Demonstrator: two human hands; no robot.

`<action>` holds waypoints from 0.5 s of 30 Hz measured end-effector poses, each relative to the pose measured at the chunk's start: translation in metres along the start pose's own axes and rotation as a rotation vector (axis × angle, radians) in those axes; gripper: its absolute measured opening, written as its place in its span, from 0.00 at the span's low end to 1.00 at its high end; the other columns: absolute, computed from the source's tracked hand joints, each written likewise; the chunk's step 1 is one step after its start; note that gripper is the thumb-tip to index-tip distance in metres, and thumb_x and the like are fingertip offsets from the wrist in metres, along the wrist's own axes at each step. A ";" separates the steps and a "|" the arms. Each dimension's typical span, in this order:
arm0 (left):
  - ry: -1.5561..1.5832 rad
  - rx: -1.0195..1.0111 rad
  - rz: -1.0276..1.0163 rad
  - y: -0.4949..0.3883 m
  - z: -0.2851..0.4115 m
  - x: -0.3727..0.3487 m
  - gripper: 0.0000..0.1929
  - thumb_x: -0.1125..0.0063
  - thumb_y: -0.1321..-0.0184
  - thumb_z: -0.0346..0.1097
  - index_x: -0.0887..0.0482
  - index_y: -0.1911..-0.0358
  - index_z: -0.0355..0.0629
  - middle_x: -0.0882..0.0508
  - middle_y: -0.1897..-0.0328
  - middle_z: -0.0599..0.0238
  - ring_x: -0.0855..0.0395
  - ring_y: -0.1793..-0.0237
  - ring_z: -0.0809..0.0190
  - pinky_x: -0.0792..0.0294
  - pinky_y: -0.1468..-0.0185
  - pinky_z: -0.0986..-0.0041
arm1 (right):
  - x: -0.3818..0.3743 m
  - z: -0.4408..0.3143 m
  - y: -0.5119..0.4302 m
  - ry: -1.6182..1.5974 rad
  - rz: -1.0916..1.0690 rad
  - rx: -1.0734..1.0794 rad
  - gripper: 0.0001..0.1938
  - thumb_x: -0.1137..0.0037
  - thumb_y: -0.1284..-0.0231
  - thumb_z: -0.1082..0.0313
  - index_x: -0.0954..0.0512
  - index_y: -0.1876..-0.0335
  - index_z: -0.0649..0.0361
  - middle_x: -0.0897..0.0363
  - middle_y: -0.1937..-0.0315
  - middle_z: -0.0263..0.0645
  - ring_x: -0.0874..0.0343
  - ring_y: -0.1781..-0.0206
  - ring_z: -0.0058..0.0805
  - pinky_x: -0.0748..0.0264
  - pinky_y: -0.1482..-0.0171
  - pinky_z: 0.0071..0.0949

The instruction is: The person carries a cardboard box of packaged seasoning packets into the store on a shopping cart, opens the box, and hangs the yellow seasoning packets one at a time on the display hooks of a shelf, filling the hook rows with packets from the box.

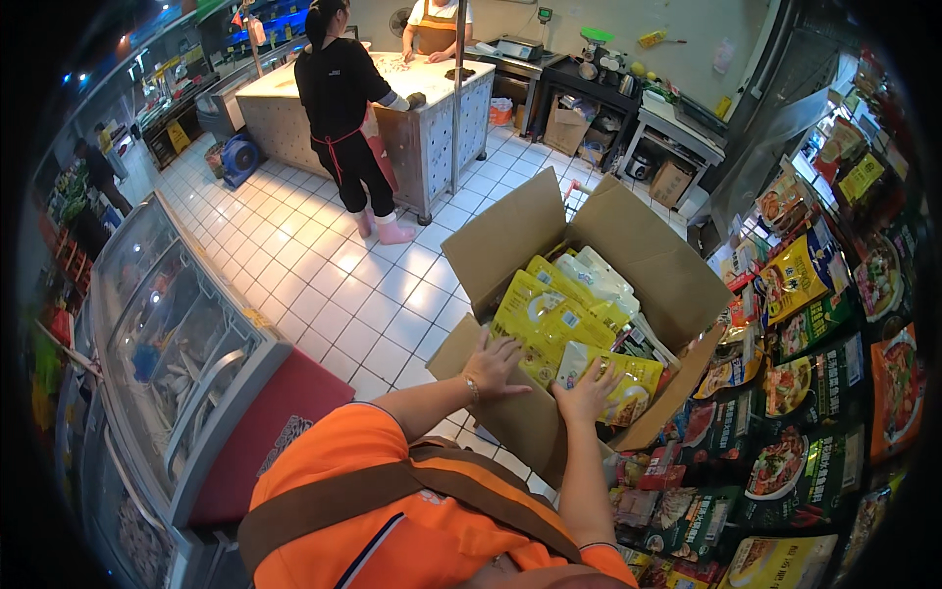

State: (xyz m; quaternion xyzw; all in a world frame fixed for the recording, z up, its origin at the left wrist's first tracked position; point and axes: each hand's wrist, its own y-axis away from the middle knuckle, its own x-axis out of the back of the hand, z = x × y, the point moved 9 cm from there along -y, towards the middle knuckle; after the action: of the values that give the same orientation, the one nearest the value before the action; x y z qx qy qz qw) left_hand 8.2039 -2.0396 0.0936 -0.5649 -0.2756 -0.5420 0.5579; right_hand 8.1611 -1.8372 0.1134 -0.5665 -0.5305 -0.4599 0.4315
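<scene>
In front of me stands an open cardboard box (637, 266) holding several yellow food pouches (546, 313). My left hand (497, 368) is at the box's near left side, fingers spread, its fingertips by the edge of a large yellow pouch. A bracelet circles that wrist. Over a yellow-and-white pouch (636, 379) at the near side of the box lies my right hand (589, 390), its fingers apart on the pouch's face. Whether its thumb reaches under the pouch cannot be made out. Pale white pouches (600, 272) lie at the far side inside the box.
Packaged foods (798, 368) fill a display close on my right. A glass-topped chest freezer (176, 346) stands at left. Beyond the tiled floor (368, 294), a person in black (342, 96) stands at a lit metal counter (441, 118), with another person (436, 29) behind it.
</scene>
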 end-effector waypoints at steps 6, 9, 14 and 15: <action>0.104 -0.045 0.145 0.004 -0.005 -0.004 0.37 0.40 0.46 0.71 0.16 0.49 0.43 0.19 0.42 0.61 0.27 0.34 0.56 0.57 0.24 0.39 | -0.008 0.004 -0.001 -0.074 0.081 0.025 0.51 0.29 0.57 0.45 0.40 0.26 0.56 0.57 0.21 0.49 0.70 0.17 0.56 0.56 0.33 0.85; 0.111 -0.080 0.202 0.000 -0.006 -0.004 0.36 0.39 0.47 0.71 0.15 0.51 0.43 0.18 0.45 0.62 0.27 0.36 0.56 0.56 0.24 0.40 | -0.013 0.008 -0.002 -0.092 0.135 0.045 0.49 0.30 0.57 0.46 0.38 0.26 0.56 0.56 0.21 0.48 0.69 0.17 0.57 0.57 0.33 0.85; 0.097 -0.111 0.233 -0.013 -0.009 -0.005 0.35 0.38 0.48 0.71 0.15 0.53 0.43 0.18 0.47 0.61 0.26 0.37 0.56 0.54 0.25 0.40 | -0.012 0.005 -0.012 -0.049 0.208 0.076 0.48 0.32 0.57 0.46 0.37 0.27 0.57 0.53 0.21 0.51 0.66 0.17 0.59 0.52 0.35 0.85; 0.088 -0.108 0.230 -0.017 -0.010 -0.005 0.35 0.38 0.48 0.71 0.15 0.54 0.43 0.18 0.48 0.61 0.26 0.37 0.56 0.54 0.25 0.40 | -0.012 0.003 -0.015 -0.042 0.203 0.073 0.46 0.32 0.57 0.47 0.36 0.28 0.58 0.50 0.23 0.52 0.62 0.18 0.59 0.51 0.35 0.85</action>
State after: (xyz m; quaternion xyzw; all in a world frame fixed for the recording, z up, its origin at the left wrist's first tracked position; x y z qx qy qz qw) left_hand 8.1843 -2.0439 0.0922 -0.5977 -0.1546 -0.5126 0.5967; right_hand 8.1458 -1.8355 0.1010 -0.6108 -0.4956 -0.3823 0.4848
